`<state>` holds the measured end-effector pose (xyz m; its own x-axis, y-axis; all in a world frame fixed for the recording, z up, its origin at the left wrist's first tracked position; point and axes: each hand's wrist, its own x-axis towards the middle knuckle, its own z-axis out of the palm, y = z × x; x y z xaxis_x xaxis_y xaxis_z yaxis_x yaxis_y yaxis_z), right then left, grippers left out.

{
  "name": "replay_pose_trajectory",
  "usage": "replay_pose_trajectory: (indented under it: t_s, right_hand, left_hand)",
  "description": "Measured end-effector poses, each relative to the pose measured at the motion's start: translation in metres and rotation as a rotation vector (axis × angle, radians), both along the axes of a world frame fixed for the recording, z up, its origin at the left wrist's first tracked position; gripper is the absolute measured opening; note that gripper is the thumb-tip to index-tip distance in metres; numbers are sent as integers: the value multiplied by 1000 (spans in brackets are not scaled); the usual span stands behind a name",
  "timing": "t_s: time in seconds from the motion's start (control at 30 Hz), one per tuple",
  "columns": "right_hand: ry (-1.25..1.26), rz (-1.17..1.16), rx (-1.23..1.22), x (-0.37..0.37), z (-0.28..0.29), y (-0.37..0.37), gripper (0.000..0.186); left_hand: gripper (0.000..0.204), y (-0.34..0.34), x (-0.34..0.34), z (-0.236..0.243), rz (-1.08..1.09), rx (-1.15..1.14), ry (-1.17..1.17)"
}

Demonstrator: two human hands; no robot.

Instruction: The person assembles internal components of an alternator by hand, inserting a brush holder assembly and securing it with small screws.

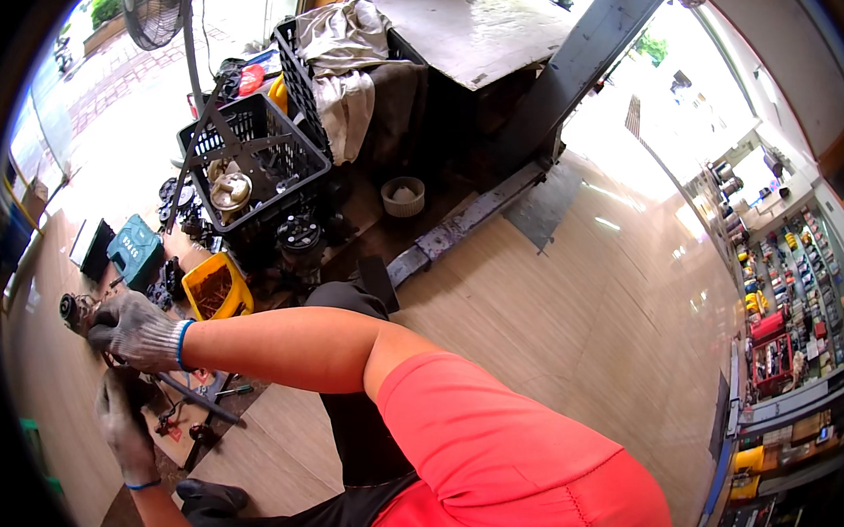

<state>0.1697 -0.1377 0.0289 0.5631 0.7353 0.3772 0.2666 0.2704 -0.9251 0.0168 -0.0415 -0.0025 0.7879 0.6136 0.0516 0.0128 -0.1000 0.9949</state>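
Observation:
Both hands wear grey work gloves and are close together at the far left. My right hand (143, 332), its arm reaching across from the red sleeve, has its fingers curled against a dark metal part with a round, pulley-like end (74, 312). Just below it is my left hand (129, 431), its fingers bent upward toward the right hand; what they close on, if anything, is hidden. Under and beside the hands stands a dark metal frame (207, 400) with small parts around it. A screwdriver-like tool with a green handle (236, 390) lies by the frame.
Ahead are a yellow container of rusty-brown pieces (215, 289), a teal case (136, 251) and a black crate (298, 176) of parts. A fan (154, 6) stands behind. A lift post (585, 67) rises beyond my knee, with a white basket (403, 197) nearby. Stocked shelves (793, 283) line the right.

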Motion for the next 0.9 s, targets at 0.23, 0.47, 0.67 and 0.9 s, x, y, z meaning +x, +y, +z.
replay_pose_trajectory:
  t_s: [0.23,0.47,0.67,0.9]
  right_hand:
    - [154,65,17,-3,0,-1,18]
    - [-55,-117,-53,0,-9,0,20]
    - [32,-99,-91,-5,-14,-2,19]
    - [213,87,-38,1,8,-11,20]
  left_hand:
    - [47,4,-2,-2,-123,-357,5]
    - [40,-1,5,8,97,360,172]
    - [39,-11,5,19,143,871,357]
    - [30,-9,-3,2,-89,168,50]
